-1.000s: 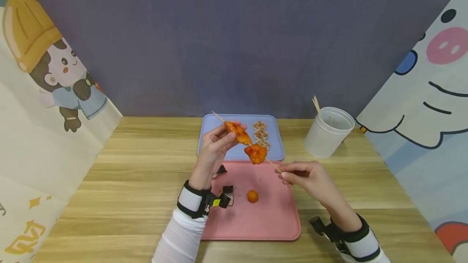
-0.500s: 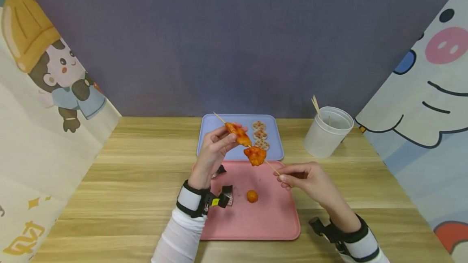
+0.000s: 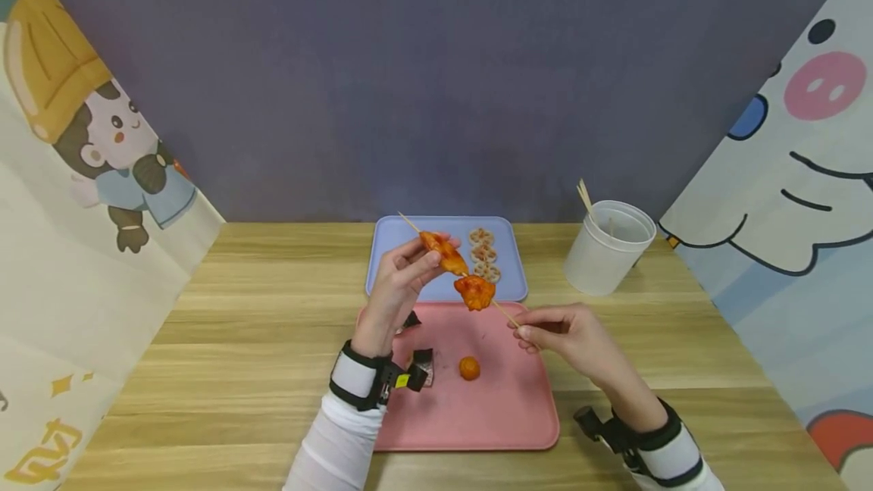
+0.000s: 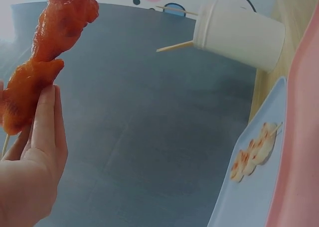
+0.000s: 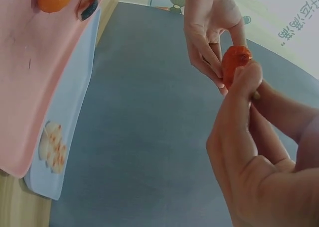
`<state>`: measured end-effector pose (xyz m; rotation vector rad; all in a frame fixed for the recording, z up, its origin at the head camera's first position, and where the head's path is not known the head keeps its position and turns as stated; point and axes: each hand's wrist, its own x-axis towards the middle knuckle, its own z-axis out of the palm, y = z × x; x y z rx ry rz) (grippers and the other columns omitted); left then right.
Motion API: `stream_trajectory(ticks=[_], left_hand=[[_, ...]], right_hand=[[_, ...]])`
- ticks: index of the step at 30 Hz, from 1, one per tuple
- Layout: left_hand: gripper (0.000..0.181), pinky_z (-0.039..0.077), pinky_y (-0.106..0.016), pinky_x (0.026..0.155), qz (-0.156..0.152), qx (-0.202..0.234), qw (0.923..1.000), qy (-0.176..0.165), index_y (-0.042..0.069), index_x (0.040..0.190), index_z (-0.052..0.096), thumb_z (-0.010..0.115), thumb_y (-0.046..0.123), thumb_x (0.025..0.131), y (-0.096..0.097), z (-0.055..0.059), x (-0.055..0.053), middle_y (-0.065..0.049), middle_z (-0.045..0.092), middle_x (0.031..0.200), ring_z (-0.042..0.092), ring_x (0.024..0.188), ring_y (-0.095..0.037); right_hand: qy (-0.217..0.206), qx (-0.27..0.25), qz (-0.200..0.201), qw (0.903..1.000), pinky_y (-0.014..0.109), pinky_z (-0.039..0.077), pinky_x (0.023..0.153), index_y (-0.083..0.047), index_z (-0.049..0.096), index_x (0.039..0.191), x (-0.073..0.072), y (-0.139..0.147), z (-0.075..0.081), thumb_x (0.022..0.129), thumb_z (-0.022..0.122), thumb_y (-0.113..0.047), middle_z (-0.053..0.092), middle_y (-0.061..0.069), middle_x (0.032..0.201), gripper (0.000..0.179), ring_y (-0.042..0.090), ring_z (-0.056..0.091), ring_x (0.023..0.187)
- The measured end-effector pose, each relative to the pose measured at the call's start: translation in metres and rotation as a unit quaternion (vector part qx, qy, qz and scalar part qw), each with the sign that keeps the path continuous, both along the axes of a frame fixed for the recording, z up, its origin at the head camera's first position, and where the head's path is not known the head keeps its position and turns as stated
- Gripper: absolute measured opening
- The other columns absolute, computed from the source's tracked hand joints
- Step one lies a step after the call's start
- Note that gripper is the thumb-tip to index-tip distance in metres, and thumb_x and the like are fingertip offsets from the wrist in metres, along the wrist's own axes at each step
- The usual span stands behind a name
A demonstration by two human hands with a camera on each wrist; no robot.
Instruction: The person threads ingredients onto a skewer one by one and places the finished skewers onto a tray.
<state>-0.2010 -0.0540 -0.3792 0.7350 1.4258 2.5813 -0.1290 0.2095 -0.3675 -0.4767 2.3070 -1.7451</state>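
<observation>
A thin wooden skewer [image 3: 505, 314] slants between my hands, threaded through two glossy orange-red meat pieces that look like chicken. My left hand [image 3: 398, 284] pinches the upper, longer piece [image 3: 446, 254] between thumb and fingers, and the skewer's bare tip sticks out past it. Below that hangs the lower, rounder piece [image 3: 475, 292], untouched by fingers in the head view. My right hand [image 3: 569, 333] pinches the skewer's bare lower end with thumb and fingertips. In the left wrist view, both meat pieces [image 4: 66, 23] sit end to end. The right wrist view shows the lower piece mostly hidden behind my right fingers.
Beneath the hands lies a pink tray [image 3: 494, 419] with an orange ball [image 3: 469, 368] and dark-skinned pieces [image 3: 423, 364]. Behind it, a blue tray [image 3: 513, 285] bears skewered lotus root slices [image 3: 483, 254]. A white bucket [image 3: 600, 267] with wooden sticks stands at the back right.
</observation>
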Motion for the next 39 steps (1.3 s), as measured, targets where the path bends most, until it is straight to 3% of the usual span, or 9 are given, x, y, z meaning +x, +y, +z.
stream_trajectory(ticks=[4,6,8,10,14,18,29,35,39], left_hand=[[0.042,0.049,-0.038,0.097,0.037,-0.094,0.9947,0.019,0.004,0.128,0.057,0.065,0.02,0.09,0.002,-0.003,0.002,-0.016,0.063,0.124,0.06,0.114,-0.024],[0.043,0.05,-0.038,0.094,0.066,-0.197,0.9774,0.037,0.011,0.125,0.061,0.07,0.028,0.086,0.006,-0.005,0.004,-0.01,0.066,0.12,0.063,0.109,-0.02],[0.044,0.052,-0.036,0.09,0.09,-0.317,0.9417,0.067,0.016,0.119,0.065,0.074,0.035,0.081,0.01,-0.009,0.005,-0.001,0.068,0.114,0.064,0.103,-0.016],[0.046,0.052,-0.035,0.086,0.105,-0.419,0.8957,0.106,0.017,0.115,0.067,0.078,0.038,0.076,0.015,-0.012,0.006,0.002,0.069,0.11,0.064,0.098,-0.015],[0.049,0.051,-0.032,0.082,0.1,-0.544,0.8139,0.179,0.014,0.113,0.069,0.083,0.035,0.071,0.024,-0.018,0.005,-0.001,0.068,0.109,0.063,0.097,-0.02],[0.047,0.05,-0.03,0.08,0.071,-0.6,0.7692,0.208,0.012,0.11,0.07,0.084,0.029,0.069,0.029,-0.022,0.006,-0.003,0.068,0.104,0.062,0.095,-0.023],[0.041,0.046,-0.022,0.073,-0.018,-0.672,0.7106,0.207,0.014,0.11,0.071,0.075,0.004,0.071,0.039,-0.03,0.016,-0.003,0.066,0.109,0.058,0.094,-0.016],[0.041,0.045,-0.019,0.071,-0.054,-0.683,0.6975,0.209,0.013,0.103,0.071,0.083,0.007,0.064,0.043,-0.033,0.02,0.001,0.068,0.1,0.054,0.082,-0.009],[0.035,0.044,-0.017,0.065,-0.069,-0.694,0.6769,0.237,0.014,0.097,0.071,0.084,0.011,0.064,0.046,-0.037,0.021,0.003,0.067,0.087,0.052,0.073,-0.008]], right_hand=[[-0.003,-0.024,-0.008,0.9997,0.032,0.058,0.069,0.017,0.062,0.109,-0.004,0.007,-0.006,0.088,0.064,-0.004,0.073,-0.002,0.094,0.03,0.014,0.071,0.079],[0.0,-0.028,-0.016,0.9995,0.033,0.058,0.069,0.018,0.061,0.109,-0.004,0.012,-0.008,0.087,0.064,-0.003,0.073,-0.003,0.093,0.031,0.016,0.072,0.078],[-0.002,-0.028,-0.028,0.9992,0.032,0.058,0.069,0.02,0.06,0.109,-0.004,0.019,-0.01,0.087,0.064,-0.002,0.073,-0.003,0.093,0.032,0.016,0.072,0.079],[-0.007,-0.033,-0.037,0.9988,0.032,0.058,0.07,0.024,0.057,0.11,-0.003,0.026,-0.013,0.088,0.063,0.0,0.073,-0.003,0.092,0.033,0.014,0.071,0.079],[-0.018,-0.046,-0.052,0.9974,0.031,0.058,0.071,0.028,0.051,0.111,-0.002,0.041,-0.017,0.089,0.061,0.002,0.073,-0.005,0.089,0.036,0.01,0.07,0.08],[-0.017,-0.043,-0.081,0.9956,0.028,0.057,0.071,0.025,0.055,0.112,-0.002,0.057,-0.018,0.089,0.061,0.0,0.073,-0.008,0.09,0.034,0.01,0.07,0.081],[-0.026,-0.093,-0.137,0.9857,0.026,0.057,0.07,-0.005,0.073,0.104,0.003,0.093,-0.014,0.088,0.063,0.002,0.074,-0.006,0.091,0.021,0.01,0.071,0.081],[-0.036,-0.092,-0.164,0.9814,0.024,0.057,0.07,-0.008,0.074,0.104,0.005,0.105,-0.012,0.087,0.064,-0.001,0.074,-0.006,0.091,0.021,0.009,0.071,0.08],[-0.038,-0.087,-0.17,0.9808,0.024,0.057,0.069,-0.01,0.074,0.104,0.007,0.112,-0.011,0.087,0.064,-0.001,0.074,-0.007,0.09,0.021,0.008,0.071,0.079]])
